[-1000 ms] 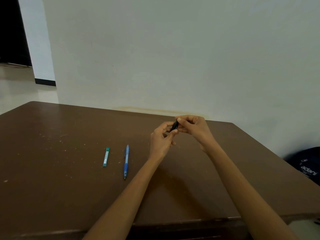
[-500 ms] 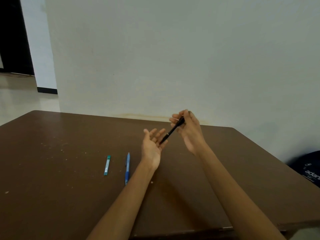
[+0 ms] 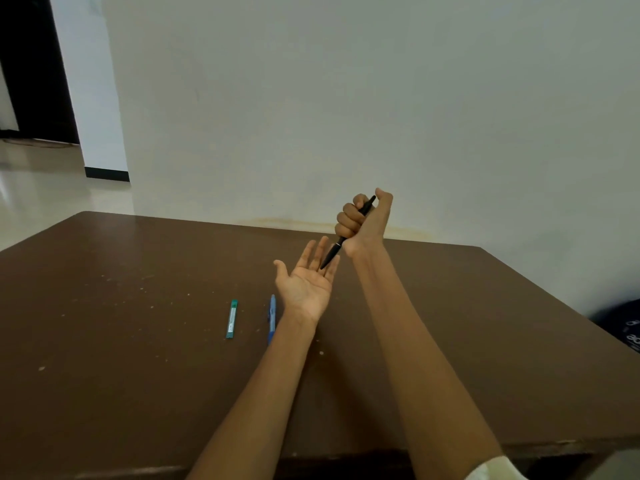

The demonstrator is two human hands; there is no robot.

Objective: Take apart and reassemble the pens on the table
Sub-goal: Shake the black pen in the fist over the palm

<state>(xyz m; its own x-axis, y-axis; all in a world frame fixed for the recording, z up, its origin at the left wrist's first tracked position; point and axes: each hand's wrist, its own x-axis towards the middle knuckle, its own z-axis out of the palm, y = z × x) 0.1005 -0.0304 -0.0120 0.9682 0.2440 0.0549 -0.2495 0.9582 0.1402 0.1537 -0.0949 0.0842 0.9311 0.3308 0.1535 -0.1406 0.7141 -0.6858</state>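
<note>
Above the far middle of the table point(image 3: 138, 358), the black pen point(image 3: 341, 241) slants tip-down in the right hand point(image 3: 363, 218), whose fingers are curled round its upper barrel in a fist with the thumb standing up beside the top end. Its tip sits on, or just over, the fingers of the left hand point(image 3: 306, 282), which lies palm-up with fingers straight and carries nothing. The step looks like pressing or testing the pen against the palm (whether the tip is out is too small to tell); to do it well, the push should run along the barrel's own line, with the palm held steady so that any part coming loose lands there and not on the table. Left of the left wrist, a blue pen point(image 3: 272, 315) lies on the brown top, partly hidden by the forearm, and a green pen point(image 3: 231, 319) lies apart, roughly parallel. Pale specks dot the surface. Behind stands a plain pale wall point(image 3: 346, 98), with a dark doorway point(image 3: 34, 81) at far left.
</note>
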